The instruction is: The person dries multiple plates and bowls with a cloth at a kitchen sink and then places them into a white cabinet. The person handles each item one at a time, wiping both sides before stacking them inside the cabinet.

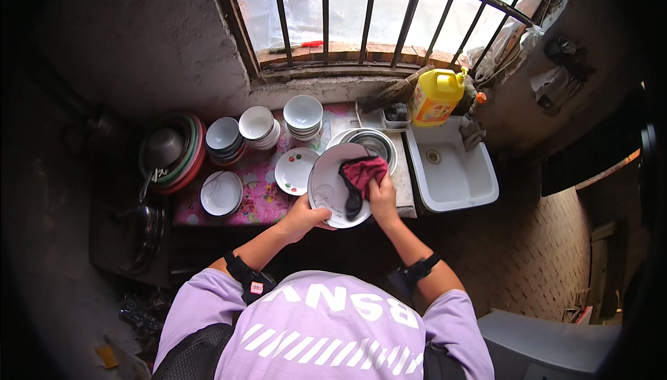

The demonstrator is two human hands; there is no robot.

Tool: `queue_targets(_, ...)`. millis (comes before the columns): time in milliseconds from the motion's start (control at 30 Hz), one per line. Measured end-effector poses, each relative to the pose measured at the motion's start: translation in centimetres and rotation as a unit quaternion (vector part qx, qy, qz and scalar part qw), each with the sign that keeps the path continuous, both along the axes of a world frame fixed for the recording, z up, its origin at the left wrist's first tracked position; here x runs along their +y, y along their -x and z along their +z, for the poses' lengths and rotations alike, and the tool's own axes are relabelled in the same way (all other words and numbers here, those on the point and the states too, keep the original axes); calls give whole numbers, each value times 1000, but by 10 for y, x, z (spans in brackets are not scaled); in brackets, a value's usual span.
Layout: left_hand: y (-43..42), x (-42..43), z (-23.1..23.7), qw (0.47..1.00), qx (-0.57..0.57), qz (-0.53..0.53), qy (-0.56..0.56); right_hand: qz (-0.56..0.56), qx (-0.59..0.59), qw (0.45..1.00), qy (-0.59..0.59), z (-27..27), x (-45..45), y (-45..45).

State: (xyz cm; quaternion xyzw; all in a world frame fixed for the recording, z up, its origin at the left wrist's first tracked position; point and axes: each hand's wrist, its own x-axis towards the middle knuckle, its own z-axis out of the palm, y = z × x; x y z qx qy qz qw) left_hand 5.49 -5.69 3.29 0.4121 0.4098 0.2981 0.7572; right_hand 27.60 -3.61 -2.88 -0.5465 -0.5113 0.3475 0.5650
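Observation:
Between my hands is a large white bowl (pixel 328 174), tilted so that its inside faces me, with a grey pattern on it. My left hand (pixel 307 218) grips its lower left rim, thumb on the inner side. A dark red cloth with black parts (pixel 365 172) is bunched in my right hand (pixel 383 197) and lies against the bowl's inside. Just behind the bowl, partly hidden by it, a metal basin (pixel 383 143) sits within white dishes. A white plate with a fruit print (pixel 296 170) lies to the left of the bowl.
Bowl stacks (pixel 303 112) stand on a pink flowered tablecloth (pixel 255 203), near small plates (pixel 221 193) and nested colored basins (pixel 194 156). At right is a white sink (pixel 458 171), with a yellow detergent jug (pixel 437 96) behind it. A barred window (pixel 349 15) is above.

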Motion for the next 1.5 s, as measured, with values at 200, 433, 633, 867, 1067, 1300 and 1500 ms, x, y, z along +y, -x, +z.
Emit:
queue_targets(200,-5,-3,14,981,51,-180,51,252,-295,921,28,77,23,-21)
queue_targets(433,-11,-9,7,978,71,-193,38,411,-486,757,-147,88,20,6)
queue_targets(633,0,-2,-7,994,-55,-30,89,185,-285,940,23,64,18,-39)
queue_targets(867,5,7,-17,996,-25,37,79,115,-97,980,127,25,-48,-33)
queue_targets(1067,9,6,-13,991,-90,54,78,-26,-68,989,132,81,-50,-82)
queue_targets(1300,-7,-6,-9,990,-110,29,87,162,-353,918,-80,108,-39,-30)
queue_targets(1500,-11,-14,-5,995,-57,56,56,158,-341,918,-126,77,-24,25)
